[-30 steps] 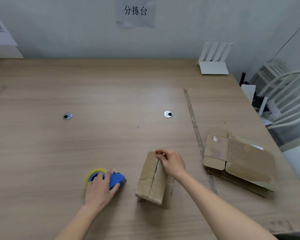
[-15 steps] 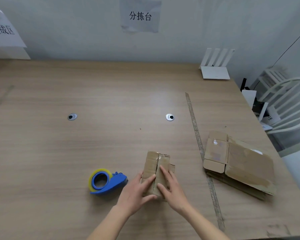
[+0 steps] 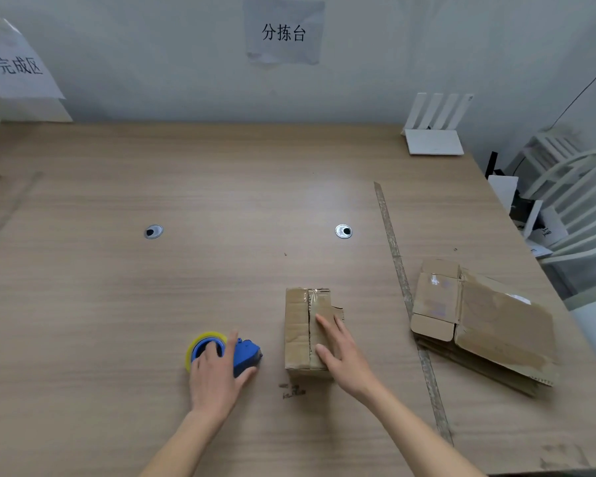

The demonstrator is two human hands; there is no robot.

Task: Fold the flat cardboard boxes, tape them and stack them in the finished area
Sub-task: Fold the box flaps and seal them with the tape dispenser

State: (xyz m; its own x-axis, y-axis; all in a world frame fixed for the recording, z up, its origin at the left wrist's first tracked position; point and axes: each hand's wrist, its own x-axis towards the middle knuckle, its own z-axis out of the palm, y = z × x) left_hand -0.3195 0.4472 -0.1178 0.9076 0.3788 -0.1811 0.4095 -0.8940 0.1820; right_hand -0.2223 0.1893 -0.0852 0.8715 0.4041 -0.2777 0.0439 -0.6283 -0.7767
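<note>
Since 0.5 s ago the left hand (image 3: 217, 376) has left the small folded brown cardboard box (image 3: 307, 330) and gone back onto the blue tape dispenser w/ yellow tape roll (image 3: 245, 354); right hand (image 3: 341, 349) stays on the box, box itself hasn't shifted.

Left hand: palm down over the dispenser, fingers (image 3: 215, 349) curled over the roll end, thumb along the blue body's near side, wrapped round it in a grip. Dispenser sits on the light wood-grain table (image 3: 152, 304), not lifted.

Right hand: flat, fingers spread and straight, pressing on the box top, right of the centre seam. Not grasping anything, just holding the flaps down. Seam between the two top flaps shows as a dark line running front to back; a bit of shiny tape visible at the far end of it. One side flap sticks out at the box's right far corner.

Box is near the table's front edge, centre-right, just beside the dispenser (dispenser to its left, not touching).

Stack of flat unfolded brown cardboard blanks (image 3: 486, 325) lies well to the right, past a long strip of tape stuck on the tabletop (image 3: 398, 266) running front to back. Box is left of that strip.

Two round metal cable grommets (image 3: 153, 231) mid-table. White router w/ four antennas (image 3: 434, 139) at the far right corner. Wall behind: paper sign reading 分拣台 (image 3: 283, 32) in the centre, paper sign reading 完成区 (image 3: 19, 65) far left. White chair (image 3: 578, 208) off the table's right side.
</note>
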